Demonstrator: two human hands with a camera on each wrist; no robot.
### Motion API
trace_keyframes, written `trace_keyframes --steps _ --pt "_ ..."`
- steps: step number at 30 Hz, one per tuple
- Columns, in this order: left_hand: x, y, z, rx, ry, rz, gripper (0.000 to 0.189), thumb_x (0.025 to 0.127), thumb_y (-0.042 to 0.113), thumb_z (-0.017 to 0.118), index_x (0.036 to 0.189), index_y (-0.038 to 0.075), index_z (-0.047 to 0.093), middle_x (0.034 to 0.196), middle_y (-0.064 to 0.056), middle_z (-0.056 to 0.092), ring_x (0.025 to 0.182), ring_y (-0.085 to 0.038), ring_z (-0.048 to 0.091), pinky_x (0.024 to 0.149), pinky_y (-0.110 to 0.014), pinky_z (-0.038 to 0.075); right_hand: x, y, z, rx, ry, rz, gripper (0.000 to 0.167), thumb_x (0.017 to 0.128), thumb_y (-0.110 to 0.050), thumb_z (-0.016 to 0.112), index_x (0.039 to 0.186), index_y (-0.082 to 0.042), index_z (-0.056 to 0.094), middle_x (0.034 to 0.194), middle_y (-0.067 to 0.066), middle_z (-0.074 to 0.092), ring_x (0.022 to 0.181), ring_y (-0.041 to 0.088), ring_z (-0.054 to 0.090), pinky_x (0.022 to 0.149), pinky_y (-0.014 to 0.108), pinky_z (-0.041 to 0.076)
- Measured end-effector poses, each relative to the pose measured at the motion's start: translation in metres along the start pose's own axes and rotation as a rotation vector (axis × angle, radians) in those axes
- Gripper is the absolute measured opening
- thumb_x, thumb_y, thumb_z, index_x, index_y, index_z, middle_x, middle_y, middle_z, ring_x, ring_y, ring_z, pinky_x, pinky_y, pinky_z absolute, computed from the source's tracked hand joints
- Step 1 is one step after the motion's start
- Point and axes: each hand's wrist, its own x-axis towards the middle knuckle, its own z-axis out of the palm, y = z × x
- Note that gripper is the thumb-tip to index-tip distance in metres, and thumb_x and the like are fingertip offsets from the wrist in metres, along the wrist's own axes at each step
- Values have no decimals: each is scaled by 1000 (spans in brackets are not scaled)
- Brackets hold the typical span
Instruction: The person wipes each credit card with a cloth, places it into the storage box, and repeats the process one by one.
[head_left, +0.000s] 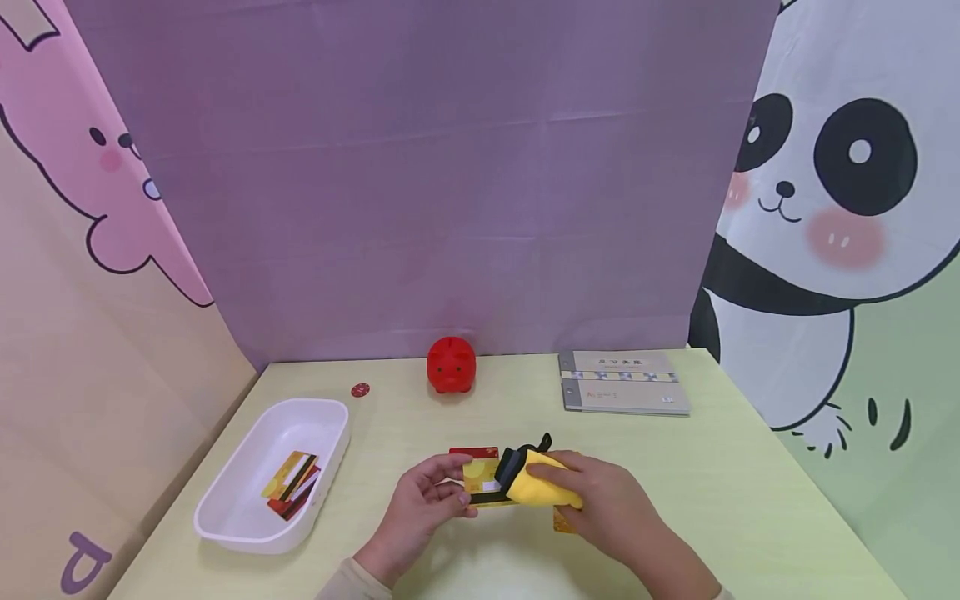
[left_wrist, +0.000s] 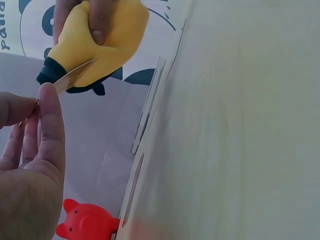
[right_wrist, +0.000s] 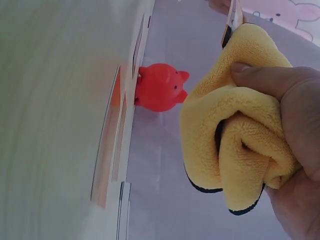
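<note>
My left hand (head_left: 450, 493) pinches a gold card (head_left: 480, 482) by its left edge, just above the table near the front middle. My right hand (head_left: 558, 483) grips a bunched yellow cloth with black trim (head_left: 536, 477) and presses it on the card's right side. In the left wrist view the card (left_wrist: 75, 75) shows edge-on between my left fingers (left_wrist: 47, 120) and the cloth (left_wrist: 102, 47). The right wrist view shows the cloth (right_wrist: 235, 125) folded in my right hand (right_wrist: 295, 115). A red card (head_left: 474, 452) lies flat behind the held one, and another gold card (head_left: 562, 522) peeks from under my right hand.
A white tray (head_left: 225, 517) at the front left holds several cards (head_left: 292, 485). A red piggy bank (head_left: 452, 364) stands at the back middle, a small red token (head_left: 361, 389) to its left. Grey booklets (head_left: 624, 383) lie at the back right. Cartoon cloth walls enclose the table.
</note>
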Motion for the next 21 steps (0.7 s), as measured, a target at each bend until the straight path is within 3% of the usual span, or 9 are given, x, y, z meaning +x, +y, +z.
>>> trace_keyframes --steps 8,17,21 --pt "2 -5 -4 -26 -2 16 48 94 -11 67 140 -1 58 119 -16 58 104 -31 66 89 -42 64 -6 20 -3 45 62 25 58 73 -12 95 124 -33 77 122 -3 73 98 22 75 78 39 64" --pt "3 -7 -5 -13 20 21 46 94 -10 68 138 0 57 122 -18 60 107 -37 65 88 -42 64 -17 42 -6 159 89 139 60 73 -11 95 126 -33 76 123 3 74 106 31 73 85 50 63" --pt "3 -6 -5 21 45 16 42 95 -7 70 134 0 59 117 -18 62 104 -32 64 86 -40 64 -22 54 -4 213 108 171 60 74 -11 95 126 -33 76 122 2 75 107 29 73 86 50 62"
